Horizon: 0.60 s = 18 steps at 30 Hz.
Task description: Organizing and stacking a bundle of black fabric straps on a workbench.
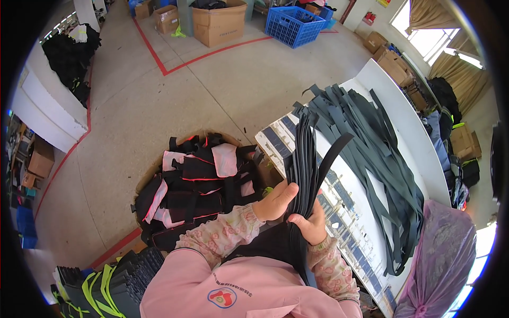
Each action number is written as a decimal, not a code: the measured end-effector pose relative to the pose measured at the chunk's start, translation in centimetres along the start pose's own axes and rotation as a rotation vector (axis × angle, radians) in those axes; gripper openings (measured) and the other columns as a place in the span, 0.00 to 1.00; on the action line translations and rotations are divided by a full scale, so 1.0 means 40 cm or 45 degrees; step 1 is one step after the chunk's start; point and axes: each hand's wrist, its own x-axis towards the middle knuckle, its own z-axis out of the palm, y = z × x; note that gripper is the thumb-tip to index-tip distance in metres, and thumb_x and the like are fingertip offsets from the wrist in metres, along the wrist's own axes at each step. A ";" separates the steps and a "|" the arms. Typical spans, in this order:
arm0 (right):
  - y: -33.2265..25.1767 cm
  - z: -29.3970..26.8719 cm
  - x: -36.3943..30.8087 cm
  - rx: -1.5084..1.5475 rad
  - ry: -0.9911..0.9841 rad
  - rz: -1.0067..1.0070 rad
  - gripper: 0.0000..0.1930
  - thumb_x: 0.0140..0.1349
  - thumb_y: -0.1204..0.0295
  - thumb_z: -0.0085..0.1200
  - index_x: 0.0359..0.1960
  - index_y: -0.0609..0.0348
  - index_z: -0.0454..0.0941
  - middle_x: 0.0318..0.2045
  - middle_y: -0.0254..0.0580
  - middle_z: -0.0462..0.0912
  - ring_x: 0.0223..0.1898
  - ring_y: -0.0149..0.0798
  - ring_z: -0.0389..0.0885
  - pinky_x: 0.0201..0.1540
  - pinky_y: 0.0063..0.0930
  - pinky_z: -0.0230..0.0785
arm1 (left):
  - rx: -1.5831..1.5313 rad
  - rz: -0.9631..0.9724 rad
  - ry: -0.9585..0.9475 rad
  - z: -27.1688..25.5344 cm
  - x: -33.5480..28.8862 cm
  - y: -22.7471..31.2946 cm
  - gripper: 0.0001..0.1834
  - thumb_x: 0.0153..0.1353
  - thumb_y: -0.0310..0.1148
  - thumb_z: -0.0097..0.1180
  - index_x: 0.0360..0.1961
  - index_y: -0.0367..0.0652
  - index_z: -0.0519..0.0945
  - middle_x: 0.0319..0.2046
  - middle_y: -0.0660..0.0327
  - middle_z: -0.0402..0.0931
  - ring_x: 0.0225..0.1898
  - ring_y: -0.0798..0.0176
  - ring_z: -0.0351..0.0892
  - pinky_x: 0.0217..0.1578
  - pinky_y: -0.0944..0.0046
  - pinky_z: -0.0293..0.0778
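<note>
A thick bundle of dark strap strips (303, 175) stands upright in front of my chest, one strip bending away to the right at the top. My left hand (277, 202) closes on its left side, thumb pointing up along the strips. Slightly lower, my right hand (312, 224) grips the bundle from the right with its thumb across the front. The fingers behind the strips are partly hidden. Beside the bundle, a loose pile of grey-green straps (366, 143) lies along the white table (350, 212), some hanging in long loops toward me.
A cardboard box (139, 186) of black and pink padded pieces stands left of the table. Stacked dark pieces with neon ties (106, 281) sit at lower left. A purple plastic bag (442, 259) is at the table's near right. Farther off are a blue crate (294, 26) and a large carton (218, 24).
</note>
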 end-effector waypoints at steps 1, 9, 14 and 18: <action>0.000 -0.002 -0.002 -0.002 0.003 -0.001 0.27 0.62 0.68 0.66 0.57 0.66 0.67 0.36 0.38 0.81 0.31 0.32 0.82 0.34 0.25 0.77 | -0.001 0.000 -0.003 -0.005 -0.003 -0.007 0.34 0.76 0.55 0.38 0.67 0.35 0.64 0.58 0.53 0.75 0.58 0.60 0.75 0.60 0.59 0.70; -0.032 -0.001 -0.015 0.151 0.037 0.216 0.30 0.63 0.72 0.65 0.64 0.70 0.67 0.50 0.41 0.81 0.50 0.32 0.78 0.53 0.27 0.72 | 0.227 -0.011 0.134 -0.012 -0.003 -0.022 0.37 0.76 0.55 0.37 0.73 0.36 0.54 0.65 0.50 0.67 0.60 0.52 0.76 0.62 0.52 0.70; -0.039 -0.004 -0.036 0.138 0.077 0.263 0.27 0.63 0.72 0.64 0.62 0.69 0.69 0.50 0.40 0.81 0.49 0.30 0.78 0.54 0.27 0.71 | 0.111 0.074 0.170 0.017 0.015 -0.026 0.31 0.76 0.50 0.40 0.66 0.33 0.64 0.59 0.54 0.72 0.57 0.58 0.75 0.60 0.57 0.69; -0.023 -0.014 -0.046 0.141 0.174 0.201 0.25 0.64 0.73 0.63 0.61 0.69 0.70 0.49 0.39 0.81 0.48 0.30 0.78 0.52 0.25 0.72 | 0.230 0.033 0.058 0.031 0.004 -0.027 0.27 0.76 0.47 0.44 0.62 0.33 0.69 0.53 0.57 0.75 0.54 0.63 0.73 0.58 0.63 0.67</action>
